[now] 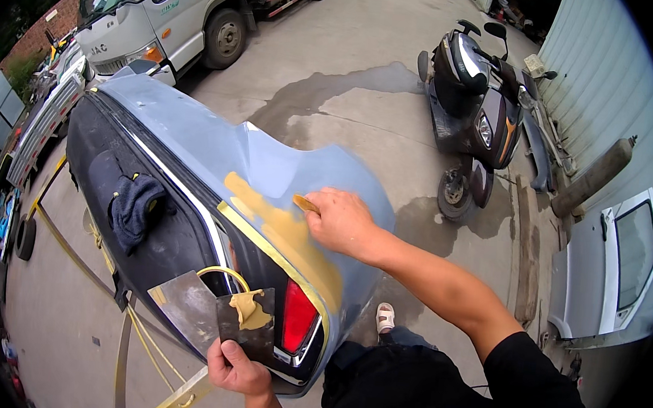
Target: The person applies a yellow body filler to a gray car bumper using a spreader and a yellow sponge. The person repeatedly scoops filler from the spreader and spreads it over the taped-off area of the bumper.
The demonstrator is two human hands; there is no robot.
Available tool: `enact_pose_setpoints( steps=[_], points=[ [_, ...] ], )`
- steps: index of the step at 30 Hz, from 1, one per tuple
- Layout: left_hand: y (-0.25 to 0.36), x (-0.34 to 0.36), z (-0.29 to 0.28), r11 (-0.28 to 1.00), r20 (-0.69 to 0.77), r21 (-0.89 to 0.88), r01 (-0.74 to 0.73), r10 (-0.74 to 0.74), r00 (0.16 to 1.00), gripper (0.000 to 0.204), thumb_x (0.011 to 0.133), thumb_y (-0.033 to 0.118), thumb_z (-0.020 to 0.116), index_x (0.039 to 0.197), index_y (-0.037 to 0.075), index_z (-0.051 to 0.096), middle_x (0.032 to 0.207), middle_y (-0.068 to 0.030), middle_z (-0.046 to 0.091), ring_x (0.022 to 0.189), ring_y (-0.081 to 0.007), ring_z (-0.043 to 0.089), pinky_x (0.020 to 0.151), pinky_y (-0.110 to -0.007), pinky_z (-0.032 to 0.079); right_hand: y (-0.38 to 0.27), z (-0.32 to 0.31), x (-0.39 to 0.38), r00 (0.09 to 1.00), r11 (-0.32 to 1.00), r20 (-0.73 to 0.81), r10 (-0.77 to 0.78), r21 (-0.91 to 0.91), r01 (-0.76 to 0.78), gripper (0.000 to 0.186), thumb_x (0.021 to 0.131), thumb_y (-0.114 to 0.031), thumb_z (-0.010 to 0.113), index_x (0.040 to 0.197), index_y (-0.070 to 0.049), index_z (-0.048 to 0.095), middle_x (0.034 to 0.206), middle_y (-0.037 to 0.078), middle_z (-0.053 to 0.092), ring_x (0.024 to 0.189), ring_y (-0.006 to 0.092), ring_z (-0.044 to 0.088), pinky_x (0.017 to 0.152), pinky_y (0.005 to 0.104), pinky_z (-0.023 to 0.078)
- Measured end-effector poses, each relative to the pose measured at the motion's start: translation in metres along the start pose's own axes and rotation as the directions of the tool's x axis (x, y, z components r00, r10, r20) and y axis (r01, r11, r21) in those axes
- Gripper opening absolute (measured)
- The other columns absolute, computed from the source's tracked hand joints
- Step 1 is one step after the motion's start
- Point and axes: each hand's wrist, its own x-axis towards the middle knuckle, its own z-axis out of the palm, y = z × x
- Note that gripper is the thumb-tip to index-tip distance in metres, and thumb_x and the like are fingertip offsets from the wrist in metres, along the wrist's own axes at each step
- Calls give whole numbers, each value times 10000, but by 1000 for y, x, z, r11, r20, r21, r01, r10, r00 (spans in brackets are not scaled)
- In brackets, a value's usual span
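Item: light-blue car bumper, detached, lying across the middle of a concrete yard, its red tail reflector at the near end. Tan body filler was spread over the bumper's near right corner, bordered by yellow masking tape. Right hand: fingers closed on a small filler spreader, its edge pressed to the bumper at the far edge of the filler patch. Left hand: at the near edge, clamped on two flat metal mixing plates, the nearer one carrying a lump of filler. A dark blue rag lay on the bumper's black inner side, to the left. Surroundings: white light truck far left; dark scooter far right; a white car door against the right wall.
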Motion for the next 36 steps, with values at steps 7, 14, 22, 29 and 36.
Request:
enact_pose_setpoints(
  steps=[7,14,22,29,36],
  points=[
    [-4,-2,-3,998,4,62,-29,29,1000,266,950,195,529,898,-56,603,792,-43,581,720,-101,486,657,-234,406,-12,-24,-3,986,983,153,65,162,-90,208,762,-138,493,841,7,619,858,207,642,825,388,597,737,472,474],
    [1,-2,1,999,6,44,-16,16,1000,267,948,194,532,891,-57,604,792,-45,587,727,-100,494,661,-233,410,-9,-4,16,999,999,-21,-41,-7,41,204,752,-126,502,850,-8,636,789,197,643,787,383,607,732,470,482],
    [-5,-2,-3,998,19,64,-23,22,1000,269,942,194,537,909,-62,614,801,-59,607,724,-109,510,666,-235,420,-8,-30,17,957,929,268,116,312,-200,196,757,-146,520,815,15,614,775,192,649,758,380,612,689,453,483],
    [1,-2,1,999,14,40,-14,13,1000,266,952,193,529,908,-57,609,803,-47,595,720,-99,488,654,-230,406,0,-2,17,999,1000,28,-22,-1,22,188,764,-121,472,797,5,608,885,199,646,855,381,598,737,475,468],
    [0,-2,4,998,10,57,-16,16,1000,275,936,197,547,920,-69,615,800,-65,615,720,-118,522,670,-244,431,-5,-14,-9,957,845,291,-7,513,-150,235,788,-173,527,887,2,648,827,181,651,764,292,624,707,387,487]
  ],
)
